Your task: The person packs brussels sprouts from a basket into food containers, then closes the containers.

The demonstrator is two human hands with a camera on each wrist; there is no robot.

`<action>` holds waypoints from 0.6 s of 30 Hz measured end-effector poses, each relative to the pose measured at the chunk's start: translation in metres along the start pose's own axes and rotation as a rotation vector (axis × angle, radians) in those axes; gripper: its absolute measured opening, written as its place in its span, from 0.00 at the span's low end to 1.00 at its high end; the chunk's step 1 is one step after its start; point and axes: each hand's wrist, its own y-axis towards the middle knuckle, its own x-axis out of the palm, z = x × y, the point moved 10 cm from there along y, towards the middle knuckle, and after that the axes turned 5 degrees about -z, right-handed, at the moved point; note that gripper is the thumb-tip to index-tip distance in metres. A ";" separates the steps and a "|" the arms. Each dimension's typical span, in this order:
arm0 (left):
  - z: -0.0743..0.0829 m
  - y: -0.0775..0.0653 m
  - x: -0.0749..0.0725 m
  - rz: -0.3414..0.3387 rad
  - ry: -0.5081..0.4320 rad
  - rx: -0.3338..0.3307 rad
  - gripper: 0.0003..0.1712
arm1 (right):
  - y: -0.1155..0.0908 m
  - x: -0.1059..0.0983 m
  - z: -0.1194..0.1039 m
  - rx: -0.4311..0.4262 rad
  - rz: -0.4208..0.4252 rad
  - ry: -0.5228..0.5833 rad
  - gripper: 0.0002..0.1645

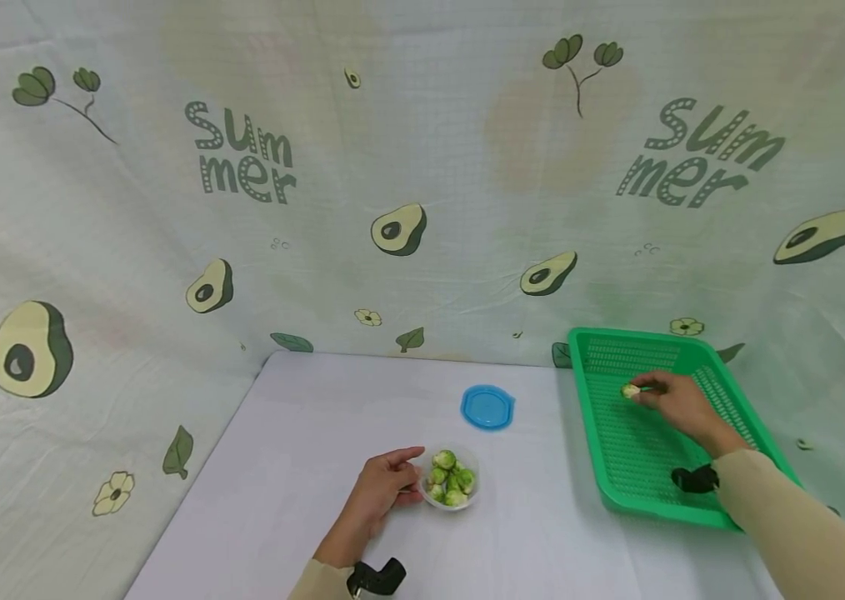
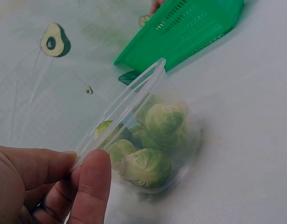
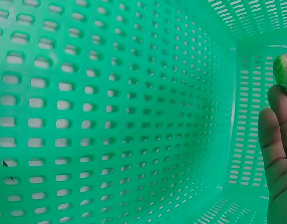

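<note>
My left hand [image 1: 387, 486] pinches the rim of a clear round plastic bowl [image 2: 153, 74] between thumb and fingers. Inside it lie several green Brussels sprouts [image 1: 450, 478], also seen through the bowl's side in the left wrist view. Over at the right, my right hand [image 1: 679, 406] holds a single Brussels sprout [image 1: 629, 390] at its fingertips, above the floor of a green plastic basket [image 1: 640, 467]. That sprout [image 3: 284, 72] shows at the right edge of the right wrist view. The basket floor in that view is perforated and bears no sprouts.
A blue lid [image 1: 487, 407] lies on the white table [image 1: 332, 417] behind the bowl. The basket's raised walls surround the right hand. A curtain [image 1: 422, 150] printed with avocados and lettering hangs behind the table and along its sides.
</note>
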 end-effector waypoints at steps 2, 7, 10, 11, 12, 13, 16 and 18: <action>0.000 0.000 0.000 -0.001 -0.004 0.002 0.28 | -0.001 0.000 -0.003 0.005 -0.005 0.011 0.27; 0.001 -0.001 0.000 -0.003 -0.006 0.005 0.28 | -0.006 -0.001 -0.009 0.016 -0.011 0.055 0.30; 0.002 -0.002 0.000 -0.005 -0.006 0.006 0.28 | -0.008 -0.002 -0.011 0.025 -0.010 0.067 0.32; 0.002 -0.002 0.000 -0.005 -0.005 0.006 0.28 | -0.009 -0.002 -0.012 0.026 -0.009 0.069 0.32; 0.002 -0.001 0.000 -0.006 -0.005 0.008 0.28 | -0.010 -0.002 -0.014 0.027 -0.008 0.072 0.32; 0.002 -0.001 0.000 -0.007 -0.004 0.007 0.28 | -0.011 -0.002 -0.015 0.027 -0.006 0.077 0.32; 0.002 -0.001 0.000 -0.007 -0.003 0.006 0.28 | -0.014 -0.003 -0.019 0.025 -0.001 0.100 0.32; 0.001 -0.001 0.000 -0.008 -0.005 0.007 0.28 | -0.016 -0.003 -0.022 0.019 0.005 0.112 0.32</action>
